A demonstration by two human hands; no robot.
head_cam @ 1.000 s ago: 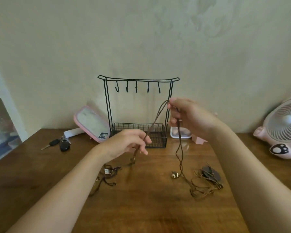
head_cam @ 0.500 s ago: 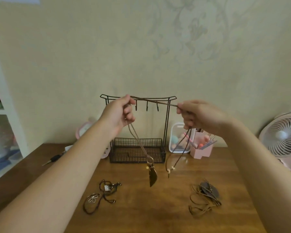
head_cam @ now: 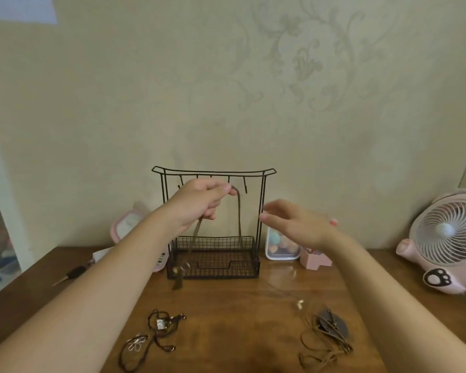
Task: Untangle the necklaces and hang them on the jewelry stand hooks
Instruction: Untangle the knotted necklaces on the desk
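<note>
A brown cord necklace (head_cam: 239,219) is gripped by the left hand (head_cam: 199,203), whose fingers are curled round the cord just in front of the hooks (head_cam: 245,185) of the black wire jewelry stand (head_cam: 213,172). The cord is bent over at the fingertips. One strand is seen hanging down in front of the stand's basket (head_cam: 213,240), and the other is led from under the hand to a pendant (head_cam: 178,281), blurred, that dangles at the basket's left front corner. Whether a hook is touched by the cord cannot be told. The right hand (head_cam: 293,222) is held just right of the stand, its fingers loosely straight and apart, with nothing in them. Two more necklaces are laid on the wooden table (head_cam: 226,305): a dark tangle (head_cam: 156,332) at front left and a brown cord bundle (head_cam: 326,337) at front right, well apart. A clear box (head_cam: 281,246) and a pink holder (head_cam: 315,261) are stood right of the stand, a pink fan (head_cam: 447,238) at far right, a key (head_cam: 73,273) at left
</note>
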